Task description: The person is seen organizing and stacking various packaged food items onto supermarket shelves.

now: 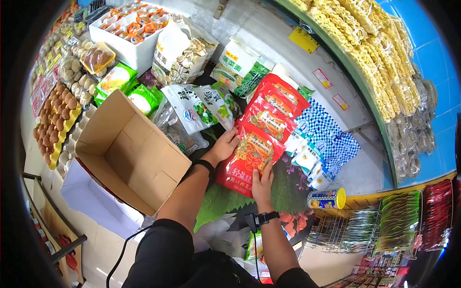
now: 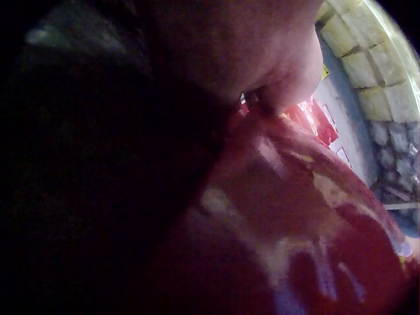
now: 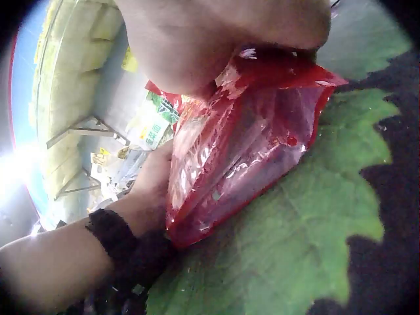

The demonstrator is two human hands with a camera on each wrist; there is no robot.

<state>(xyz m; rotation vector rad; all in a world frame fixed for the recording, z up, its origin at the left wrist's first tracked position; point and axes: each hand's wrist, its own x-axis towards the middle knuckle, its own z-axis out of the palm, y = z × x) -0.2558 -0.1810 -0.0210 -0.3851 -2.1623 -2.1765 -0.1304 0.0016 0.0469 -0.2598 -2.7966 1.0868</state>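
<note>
Both hands hold a red printed food pouch [image 1: 250,156] in the middle of the head view. My left hand [image 1: 225,146] grips its upper left edge, while my right hand [image 1: 262,186] pinches the lower right side with the thumb on the front. In the right wrist view, the pouch's shiny underside [image 3: 256,147] hangs below the right hand [image 3: 230,39], over a leaf-patterned surface [image 3: 295,223]. Glossy red wrapping [image 2: 295,223] fills much of the left wrist view beneath the left hand [image 2: 243,46]. Just behind lie more red pouches [image 1: 271,118], overlapping in a row.
A cardboard box [image 1: 132,144] with its opening toward me stands left of my left arm. Blue-checked packets [image 1: 319,129] and a yellow-lidded can [image 1: 341,198] are at the right. White-and-green bags [image 1: 185,108] lie behind, and egg trays [image 1: 72,129] at far left.
</note>
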